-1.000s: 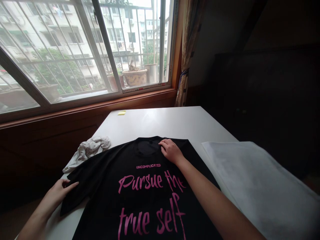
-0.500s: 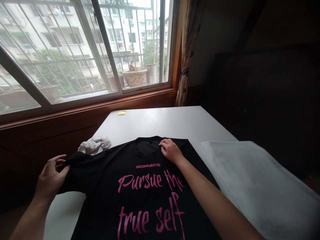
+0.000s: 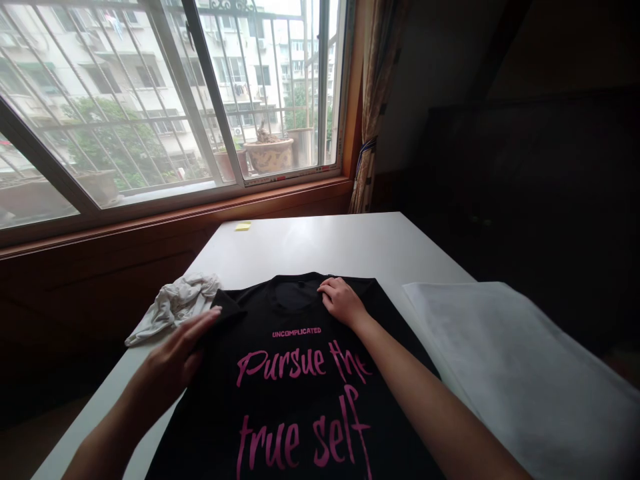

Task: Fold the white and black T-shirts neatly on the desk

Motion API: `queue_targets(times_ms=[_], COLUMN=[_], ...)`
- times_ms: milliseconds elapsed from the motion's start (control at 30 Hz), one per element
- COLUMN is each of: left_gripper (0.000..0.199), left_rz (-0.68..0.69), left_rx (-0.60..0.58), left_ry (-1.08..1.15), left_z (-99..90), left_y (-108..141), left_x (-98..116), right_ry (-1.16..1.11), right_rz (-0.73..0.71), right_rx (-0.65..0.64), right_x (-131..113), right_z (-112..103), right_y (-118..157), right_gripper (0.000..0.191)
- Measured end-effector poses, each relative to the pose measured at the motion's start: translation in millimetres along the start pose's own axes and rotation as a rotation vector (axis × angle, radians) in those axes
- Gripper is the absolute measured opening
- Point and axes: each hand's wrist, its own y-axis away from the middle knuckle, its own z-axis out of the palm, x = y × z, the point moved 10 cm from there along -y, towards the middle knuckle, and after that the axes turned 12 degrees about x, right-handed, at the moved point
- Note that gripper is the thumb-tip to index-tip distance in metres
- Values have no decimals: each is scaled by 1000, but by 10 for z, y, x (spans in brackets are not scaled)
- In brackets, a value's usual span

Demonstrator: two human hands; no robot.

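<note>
A black T-shirt [image 3: 300, 307] with pink lettering lies front up on the white table [image 3: 320, 247], its collar toward the window. The left sleeve is turned inward over the shirt's body. Against that fold, at the shirt's left edge, rests my left hand [image 3: 173, 360], open, with straight fingers. My right hand [image 3: 343, 300] lies on the shirt just right of the collar, open, its fingers slightly bent on the fabric.
A crumpled white cloth [image 3: 175, 307] sits at the table's left edge. On the right, a translucent white sheet [image 3: 500, 353] covers part of the table. A yellow sticky note [image 3: 243, 227] is near the far left corner, below the window [image 3: 200, 93].
My left hand has moved right, bringing the left sleeve inward over the shirt. More of the crumpled cloth and the table's left edge now shows. My right hand stays in place.
</note>
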Motion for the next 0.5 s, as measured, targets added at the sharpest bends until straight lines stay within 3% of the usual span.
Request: queue_targets(times_ms=[100,200,267,367,500], left_gripper=[63,61,63,66,64], left_rz=[104,134,113,37,-102], left_rx=[-154,-174,-164,-151,-137], left_ry=[13,-18,-50,-95,-118], left_z=[241,342,356,313,213], left_y=[202,451,636,913,1206], left_x=[427,619,582,358,-9], right_ry=[7,22,37,52,-10], right_rz=[5,16,29,39,3], right_rx=[-8,-18,-23,-31,-109], right_x=[1,2,-17,-152,-606], right_z=[3,-3,-8,11,205], right_y=[-8,-15,-17,-17,-52], right_gripper=[25,24,23,21,20])
